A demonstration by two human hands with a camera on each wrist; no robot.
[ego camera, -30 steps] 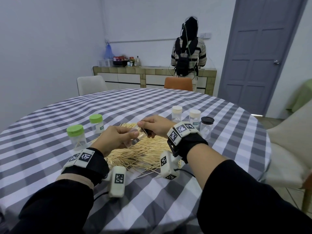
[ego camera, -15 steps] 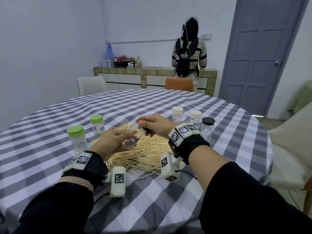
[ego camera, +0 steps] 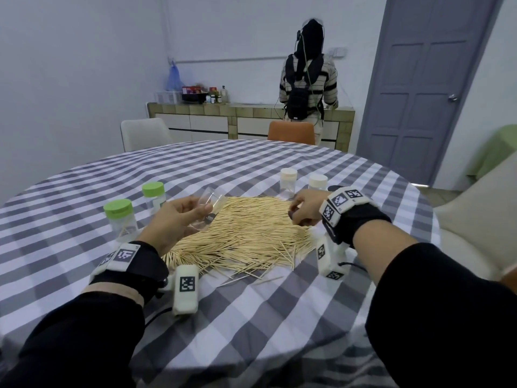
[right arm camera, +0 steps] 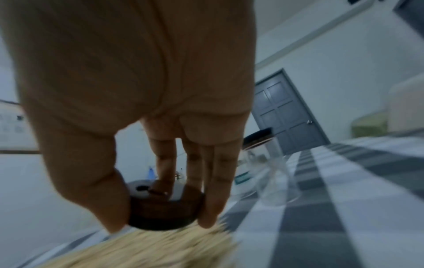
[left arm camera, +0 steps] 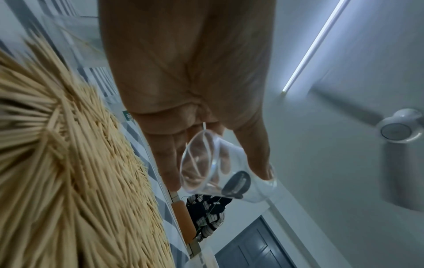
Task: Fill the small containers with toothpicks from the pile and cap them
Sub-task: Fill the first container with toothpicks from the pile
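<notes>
My left hand [ego camera: 179, 217]: I hold a small clear plastic container [ego camera: 208, 210] tipped on its side, fingers and thumb curled round its wall, left of centre in the head view, just above the near-left part of the heap. The left wrist view shows its mouth open and only a stick or two inside, with a dark round label on its wall.

My right hand [ego camera: 306, 210]: thumb and fingers pinch a dark brown round cap [right arm camera: 165, 212] by its rim, low over the right edge of the heap, right of centre in the head view. I cannot tell whether the cap touches the sticks.

Pile of pale wooden toothpicks [ego camera: 240, 233]: spread wide on the grey-and-white checked worktop [ego camera: 251, 317] in the middle of the frame, still very large.

Green-capped clear containers [ego camera: 119, 217]: two stand capped at the left of the heap; the nearer one shows a few sticks, the farther one [ego camera: 154, 196] I cannot read.

Cream-capped clear containers [ego camera: 288, 180]: two stand capped above the heap, right of centre; the second [ego camera: 318, 182] is just beside my right hand. Their contents are too small to tell.

Black-capped clear container [right arm camera: 259, 157]: stands capped beyond my fingers at the right of the right wrist view; its fill is blurred.

Done, as I judge it: one container is uncapped and ready.

Left: nearly everything. Set the cap down, gather sticks, load this container, cap it, then likely repeat for the others.
</notes>
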